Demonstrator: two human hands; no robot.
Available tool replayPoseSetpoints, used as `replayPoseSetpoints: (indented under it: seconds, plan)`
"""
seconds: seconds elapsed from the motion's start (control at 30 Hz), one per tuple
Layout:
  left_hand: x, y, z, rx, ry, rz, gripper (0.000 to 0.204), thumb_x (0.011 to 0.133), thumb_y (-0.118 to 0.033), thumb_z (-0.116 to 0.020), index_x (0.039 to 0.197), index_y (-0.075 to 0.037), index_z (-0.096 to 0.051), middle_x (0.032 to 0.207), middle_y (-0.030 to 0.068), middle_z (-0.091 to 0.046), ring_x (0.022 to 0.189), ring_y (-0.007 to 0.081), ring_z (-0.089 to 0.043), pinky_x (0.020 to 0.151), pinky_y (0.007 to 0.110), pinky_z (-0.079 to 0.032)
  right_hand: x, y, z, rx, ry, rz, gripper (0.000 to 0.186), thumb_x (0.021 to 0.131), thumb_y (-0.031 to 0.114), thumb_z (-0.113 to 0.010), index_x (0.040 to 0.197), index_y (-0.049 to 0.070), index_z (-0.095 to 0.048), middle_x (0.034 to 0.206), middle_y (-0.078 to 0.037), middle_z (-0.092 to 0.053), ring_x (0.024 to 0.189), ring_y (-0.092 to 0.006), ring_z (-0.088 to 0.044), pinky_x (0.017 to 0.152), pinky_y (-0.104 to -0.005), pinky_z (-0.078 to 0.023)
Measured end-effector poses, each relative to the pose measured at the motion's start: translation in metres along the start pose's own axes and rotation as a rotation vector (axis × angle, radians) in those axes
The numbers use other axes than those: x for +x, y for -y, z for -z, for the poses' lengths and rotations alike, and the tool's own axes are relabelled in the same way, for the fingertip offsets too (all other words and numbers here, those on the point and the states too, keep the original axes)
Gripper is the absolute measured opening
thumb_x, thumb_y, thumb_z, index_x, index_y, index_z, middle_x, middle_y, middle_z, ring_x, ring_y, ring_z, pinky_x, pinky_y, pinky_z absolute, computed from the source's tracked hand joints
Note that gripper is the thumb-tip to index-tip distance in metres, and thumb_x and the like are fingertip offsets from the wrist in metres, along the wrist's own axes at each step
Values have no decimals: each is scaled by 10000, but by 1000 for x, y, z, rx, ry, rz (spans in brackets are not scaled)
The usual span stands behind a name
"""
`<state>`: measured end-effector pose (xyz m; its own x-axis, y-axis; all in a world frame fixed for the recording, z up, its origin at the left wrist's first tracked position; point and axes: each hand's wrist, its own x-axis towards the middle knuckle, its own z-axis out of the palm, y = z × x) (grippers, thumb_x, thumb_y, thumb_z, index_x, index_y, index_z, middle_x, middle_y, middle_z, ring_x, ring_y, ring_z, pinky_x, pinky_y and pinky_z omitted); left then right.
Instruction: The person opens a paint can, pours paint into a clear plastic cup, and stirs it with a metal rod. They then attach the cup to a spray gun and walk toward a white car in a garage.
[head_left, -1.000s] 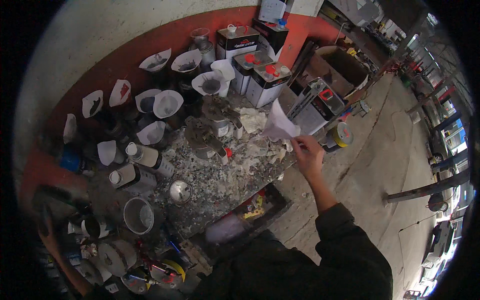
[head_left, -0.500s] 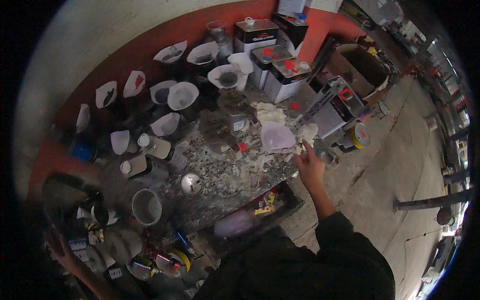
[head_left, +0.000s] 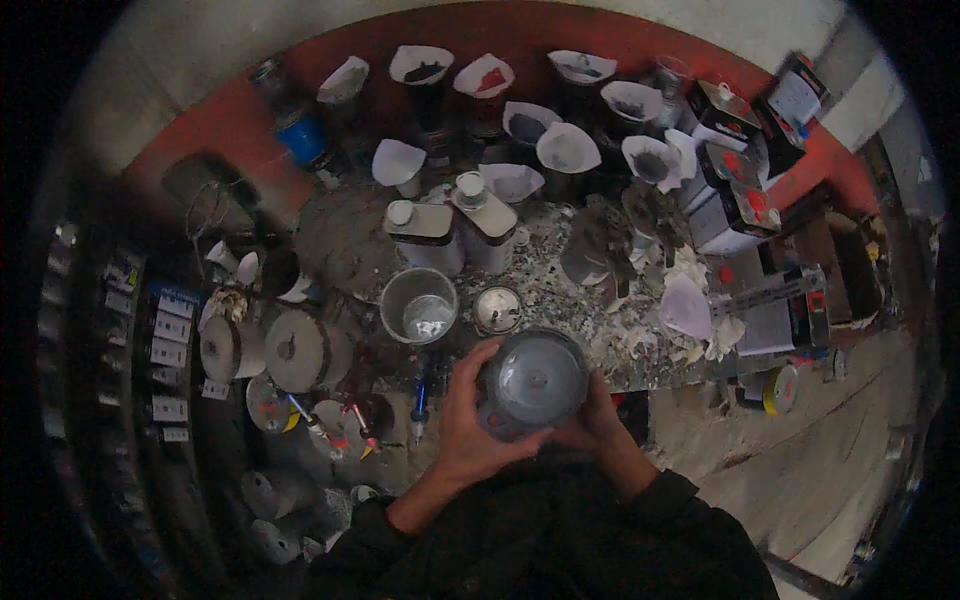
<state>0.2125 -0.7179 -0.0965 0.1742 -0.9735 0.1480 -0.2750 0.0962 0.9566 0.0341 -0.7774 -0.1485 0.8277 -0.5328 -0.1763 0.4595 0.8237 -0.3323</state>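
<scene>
My left hand (head_left: 468, 435) and my right hand (head_left: 606, 428) are wrapped round the sides of a round grey tub (head_left: 540, 382). Its pale circular top, or lid, faces up, with a small raised spot in the middle; I cannot tell what is inside. It is held in front of my body at the bench's near edge. Just beyond it stands a small round metal can (head_left: 497, 310). A translucent plastic bucket (head_left: 420, 305) is to the left of that can. Behind these are two rectangular cans with white caps, a left one (head_left: 425, 235) and a right one (head_left: 485, 220).
Along the red wall stand several cups lined with paper cone strainers (head_left: 568, 147). Rectangular solvent cans (head_left: 733, 215) crowd the right, with a cardboard box (head_left: 850, 265) beyond. Tape rolls (head_left: 300, 350) and spray guns (head_left: 360, 430) lie left. Dried paint covers the speckled bench top (head_left: 570, 290).
My view has swung left. Both hands, earlier spread far apart, have come together and now hold the grey tub.
</scene>
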Motion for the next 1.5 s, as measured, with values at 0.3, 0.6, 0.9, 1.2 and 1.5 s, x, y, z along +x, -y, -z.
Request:
replayPoseSetpoints:
  seconds: [0.3,0.6,0.9,1.2,1.5]
  plan:
    - [-29,20,22,68,-117,-74,1112,600,-308,-933,1474,-45,-298,1542,219,-279,1396,355,-350,1116,444,-354,7,30,16,-161,-7,20,958,768,647,-649,1466,56,-359,1452,-175,-443,1301,-362,-474,1078,-549,-397]
    - [-81,79,47,-9,-272,105,988,635,-195,-912,1435,-35,-356,1521,177,-329,1377,327,-386,1106,451,-373,17,86,26,-426,-28,4,941,739,535,-746,1453,39,-386,1426,-169,-480,1282,-331,-505,1074,-508,-419]
    - [-110,97,46,-60,-310,283,924,661,-140,-883,1424,-47,-371,1468,154,-388,1333,294,-428,1054,435,-423,14,73,68,-1395,-683,-62,1027,660,341,-883,1480,57,-333,1365,-197,-515,1222,-306,-552,967,-423,-494]
    - [-109,105,52,-83,-344,300,878,672,-115,-865,1412,-55,-395,1421,143,-420,1272,272,-469,1014,424,-451,-8,73,83,-1833,-757,-30,1002,649,275,-862,1480,97,-332,1344,-221,-538,1092,-319,-619,850,-446,-532]
    - [-95,156,46,92,-354,300,730,744,-135,-812,1362,-32,-436,1323,176,-470,1229,330,-479,1031,420,-416,87,79,-72,-1992,-142,232,1002,585,186,-865,1467,165,-390,1416,-155,-468,1223,-321,-548,972,-428,-492]
